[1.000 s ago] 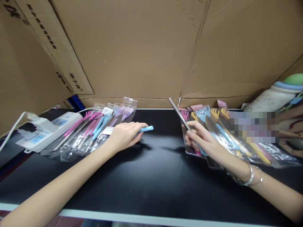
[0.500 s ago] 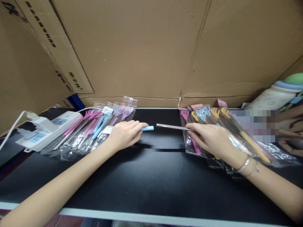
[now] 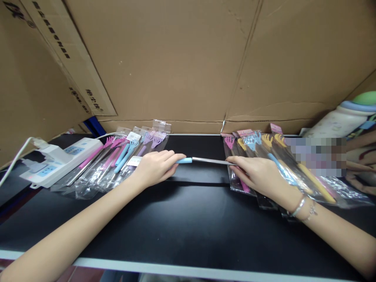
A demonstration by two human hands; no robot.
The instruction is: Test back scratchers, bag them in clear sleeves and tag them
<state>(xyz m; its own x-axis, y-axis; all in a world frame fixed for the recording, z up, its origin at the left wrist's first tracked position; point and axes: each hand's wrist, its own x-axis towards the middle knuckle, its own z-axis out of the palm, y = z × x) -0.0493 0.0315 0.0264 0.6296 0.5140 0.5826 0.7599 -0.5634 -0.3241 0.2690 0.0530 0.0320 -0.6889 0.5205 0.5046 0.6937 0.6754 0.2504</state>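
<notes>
My left hand is closed around a light blue handle, whose end sticks out to the right. My right hand is closed on a thin silver metal rod. The rod's left end meets the handle's end, nearly in line; how far it goes in I cannot tell. Both are held above the black table. Left of my left hand lie several bagged back scratchers with pink, blue and purple claws. Beneath and behind my right hand is another row of bagged back scratchers.
A white power strip with plugs and a cable lies at the left. Cardboard walls rise behind the table. A pale bottle with a green top stands at the right. The table's light front edge crosses the bottom.
My right hand has moved slightly left with the rod. The gap between the rod and the blue handle has closed, and their ends now touch. My left hand is almost still.
</notes>
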